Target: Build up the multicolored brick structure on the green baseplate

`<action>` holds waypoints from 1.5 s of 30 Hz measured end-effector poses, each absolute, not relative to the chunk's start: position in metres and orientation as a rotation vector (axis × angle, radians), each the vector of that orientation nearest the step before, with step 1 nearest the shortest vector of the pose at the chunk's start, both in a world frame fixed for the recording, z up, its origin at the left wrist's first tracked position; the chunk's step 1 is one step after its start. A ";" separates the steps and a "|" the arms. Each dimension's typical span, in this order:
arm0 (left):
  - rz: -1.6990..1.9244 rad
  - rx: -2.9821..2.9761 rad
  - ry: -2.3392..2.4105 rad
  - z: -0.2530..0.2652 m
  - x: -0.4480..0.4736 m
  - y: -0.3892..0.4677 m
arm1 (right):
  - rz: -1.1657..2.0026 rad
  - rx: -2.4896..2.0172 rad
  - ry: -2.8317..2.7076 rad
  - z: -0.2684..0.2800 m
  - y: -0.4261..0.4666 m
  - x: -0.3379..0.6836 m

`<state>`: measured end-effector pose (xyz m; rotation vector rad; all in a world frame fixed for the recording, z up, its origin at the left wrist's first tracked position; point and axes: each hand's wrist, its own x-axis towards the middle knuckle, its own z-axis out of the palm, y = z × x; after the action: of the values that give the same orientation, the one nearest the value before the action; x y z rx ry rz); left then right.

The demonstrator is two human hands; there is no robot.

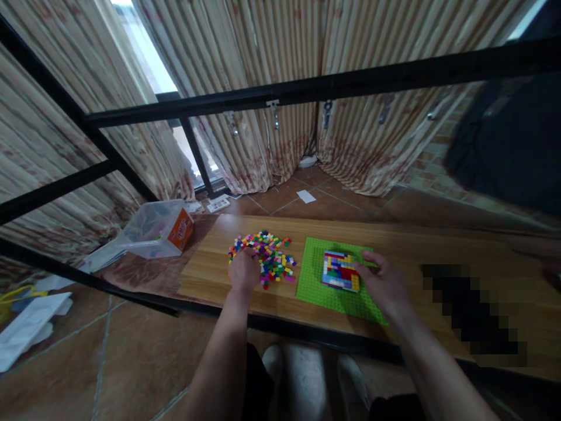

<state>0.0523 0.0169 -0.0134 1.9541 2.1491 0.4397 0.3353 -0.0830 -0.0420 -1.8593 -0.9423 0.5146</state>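
Many loose bricks (277, 257) lie unused near your seemingly part-built block (338, 273); your left hand (245, 270) curls, grip hidden; your right hand (385, 286) is partly open, apparently empty.

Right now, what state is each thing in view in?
Loose bricks: scattered in a heap
Green baseplate: lying flat
Brick build: assembled, on the baseplate
Clear bin: open-topped
Curtains: mostly drawn, gap at left
Left grip: at the loose bricks, hold unclear
Right grip: at the build's right edge
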 end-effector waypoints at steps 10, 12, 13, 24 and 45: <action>0.943 1.801 1.273 -0.016 0.105 -0.015 | 0.455 -1.697 -0.956 -0.031 -0.086 0.327; 0.945 1.738 1.100 -0.015 0.127 -0.028 | 0.500 -1.635 -0.963 -0.026 -0.088 0.326; 0.929 1.710 1.037 -0.015 0.138 -0.034 | 0.540 -1.603 -0.971 -0.024 -0.089 0.326; 0.875 1.641 0.811 -0.015 0.185 -0.052 | 0.856 -1.448 -1.247 -0.011 -0.107 0.327; 0.827 1.899 1.265 -0.014 0.175 -0.037 | 0.456 -1.705 -1.402 -0.029 -0.102 0.342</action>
<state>0.1753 -0.0374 -0.0136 1.8990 1.2645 0.8267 0.3420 -0.1022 -0.0291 -1.7048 -1.4021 0.4563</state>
